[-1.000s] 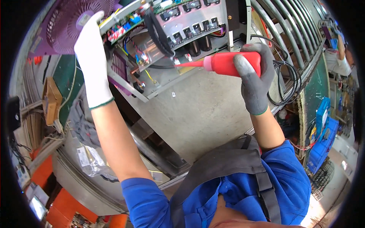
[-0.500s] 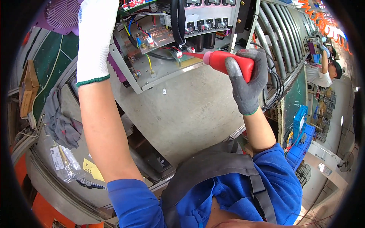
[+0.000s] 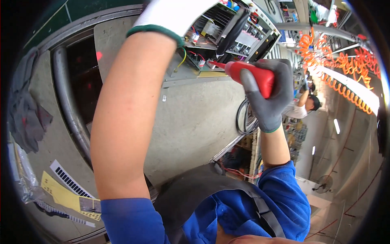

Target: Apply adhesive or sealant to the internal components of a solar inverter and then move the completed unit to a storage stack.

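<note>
My right hand, in a grey-coated glove, is wrapped round a red squeeze bottle. The bottle lies nearly level, its thin red nozzle pointing left into an open metal chassis. The nozzle tip is by a small white connector on a circuit board; whether they touch I cannot tell. My left hand wears a white glove with a green cuff and reaches to the chassis's left side. Its fingers are beyond the picture's upper edge. Inside the chassis are thick black cables and a yellow-green wire.
A grey board lies under the chassis. Metal rollers run at the left, near a grey cloth and a yellow sticker sheet. Coiled black cable lies at right. Orange coiled hoses hang near another person.
The whole view has tilted and shifted, so the chassis appears farther right and higher. My left forearm now slants toward the right. The bottle stays in my right hand, its nozzle still by the connector.
</note>
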Demonstrator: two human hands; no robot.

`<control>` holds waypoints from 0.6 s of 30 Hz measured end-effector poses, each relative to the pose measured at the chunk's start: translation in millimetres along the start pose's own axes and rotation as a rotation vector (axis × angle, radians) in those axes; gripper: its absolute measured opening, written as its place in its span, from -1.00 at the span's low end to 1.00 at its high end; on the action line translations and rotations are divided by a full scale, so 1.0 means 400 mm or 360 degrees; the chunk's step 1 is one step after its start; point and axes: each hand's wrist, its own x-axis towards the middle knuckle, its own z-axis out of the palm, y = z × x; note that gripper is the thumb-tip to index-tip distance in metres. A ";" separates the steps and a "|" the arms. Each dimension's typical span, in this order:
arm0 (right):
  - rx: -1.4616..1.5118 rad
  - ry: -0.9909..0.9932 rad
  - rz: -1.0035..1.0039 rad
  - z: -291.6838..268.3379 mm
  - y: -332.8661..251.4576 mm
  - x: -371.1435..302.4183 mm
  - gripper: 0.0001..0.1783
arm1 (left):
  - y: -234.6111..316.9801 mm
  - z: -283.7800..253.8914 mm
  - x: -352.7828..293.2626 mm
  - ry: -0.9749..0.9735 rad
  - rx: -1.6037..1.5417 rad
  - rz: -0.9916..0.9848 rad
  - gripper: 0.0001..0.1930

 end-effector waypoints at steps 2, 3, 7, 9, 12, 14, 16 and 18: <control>-0.0166 -0.0128 -0.0216 0.027 -0.022 0.029 -0.68 | 0.012 -0.044 0.012 -0.0232 -0.0054 -0.0135 -0.77; -0.0162 -0.0131 -0.0262 0.043 -0.030 0.039 -0.68 | 0.016 -0.068 0.026 -0.0568 -0.0170 -0.0289 -0.71; -0.0348 -0.0208 -0.0378 0.087 -0.042 0.055 -0.67 | 0.004 -0.127 0.013 -0.0683 -0.0478 -0.0430 -0.67; -0.0339 -0.0237 -0.0361 0.096 -0.041 0.055 -0.67 | -0.004 -0.148 0.005 -0.0734 -0.0609 -0.0458 -0.63; -0.0361 -0.0246 -0.0360 0.099 -0.037 0.051 -0.67 | -0.009 -0.182 0.010 -0.0828 -0.0730 -0.0442 -0.57; -0.0392 -0.0234 -0.0384 0.098 -0.036 0.047 -0.67 | -0.001 -0.199 0.015 -0.0936 -0.0799 -0.0431 -0.54; -0.0381 -0.0235 -0.0355 0.095 -0.037 0.040 -0.67 | 0.005 -0.203 0.015 -0.0944 -0.0660 -0.0560 -0.54; -0.0354 -0.0214 -0.0364 0.092 -0.039 0.033 -0.67 | -0.009 -0.199 0.017 -0.0991 -0.0706 -0.0498 -0.55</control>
